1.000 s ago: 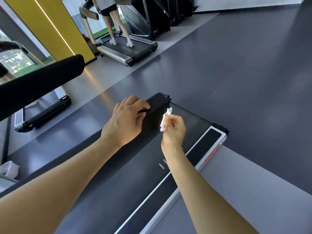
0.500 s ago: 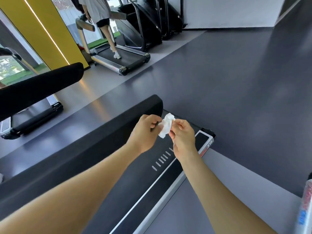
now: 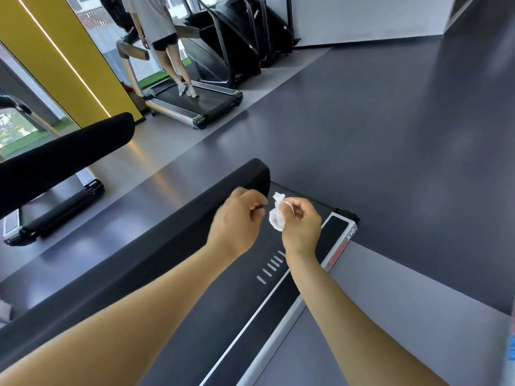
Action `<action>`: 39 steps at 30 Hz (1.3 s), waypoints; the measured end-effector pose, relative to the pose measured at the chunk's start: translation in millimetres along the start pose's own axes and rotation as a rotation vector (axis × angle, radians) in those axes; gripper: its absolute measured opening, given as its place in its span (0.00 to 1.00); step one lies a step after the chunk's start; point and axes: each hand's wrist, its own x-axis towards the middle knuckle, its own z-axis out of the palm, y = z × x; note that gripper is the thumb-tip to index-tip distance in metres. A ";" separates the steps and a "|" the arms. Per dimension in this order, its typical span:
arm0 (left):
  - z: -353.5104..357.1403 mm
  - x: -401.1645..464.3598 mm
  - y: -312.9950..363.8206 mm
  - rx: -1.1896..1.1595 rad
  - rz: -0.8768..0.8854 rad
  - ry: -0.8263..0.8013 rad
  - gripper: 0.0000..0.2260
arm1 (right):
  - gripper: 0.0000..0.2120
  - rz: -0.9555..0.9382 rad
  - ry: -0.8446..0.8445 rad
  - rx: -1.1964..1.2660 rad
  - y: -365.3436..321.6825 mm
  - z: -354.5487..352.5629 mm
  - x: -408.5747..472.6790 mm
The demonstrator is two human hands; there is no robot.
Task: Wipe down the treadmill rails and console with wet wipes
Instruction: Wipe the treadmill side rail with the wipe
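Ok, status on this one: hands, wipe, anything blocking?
Right hand pinches the wet wipe off the surface. Left hand curled beside it, blurred, grip unclear. Black handrail just behind, nothing blocking it.

This was a gym, an indoor fitness floor. A black treadmill (image 3: pixel 292 288) with a padded black rail (image 3: pixel 167 246) and a silver side strip lettered in red lay directly below the camera, and a second treadmill (image 3: pixel 55 210) stood just to its left. Farther back a person (image 3: pixel 164 43) in shorts and trainers walked on a third treadmill (image 3: pixel 195 104) with tan handrails, near a row of black stair-climbing machines (image 3: pixel 237 43). Smooth dark grey flooring (image 3: pixel 390 121) ran between the machines, bounded by a yellow wall panel (image 3: pixel 55 51) and a window (image 3: pixel 16 129) showing greenery outside.
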 end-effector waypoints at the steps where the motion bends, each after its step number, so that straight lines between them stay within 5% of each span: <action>1: -6.9 5.6 -3.8 0.106 0.078 0.048 0.10 | 0.05 0.040 0.035 0.015 3.1 4.3 6.3; 5: -27.2 31.2 -15.8 0.369 0.160 0.118 0.12 | 0.05 0.090 0.064 0.072 3.8 36.0 25.5; 10: -28.1 54.0 -38.0 0.434 0.245 0.084 0.10 | 0.09 0.060 0.093 0.153 22.1 62.1 20.0; 33: -19.2 61.5 -52.1 0.283 0.244 0.091 0.09 | 0.08 0.101 0.118 0.222 18.4 64.2 55.5; 39: -20.0 61.0 -52.0 0.239 0.229 0.088 0.09 | 0.08 -0.128 -0.001 0.113 10.4 66.3 8.6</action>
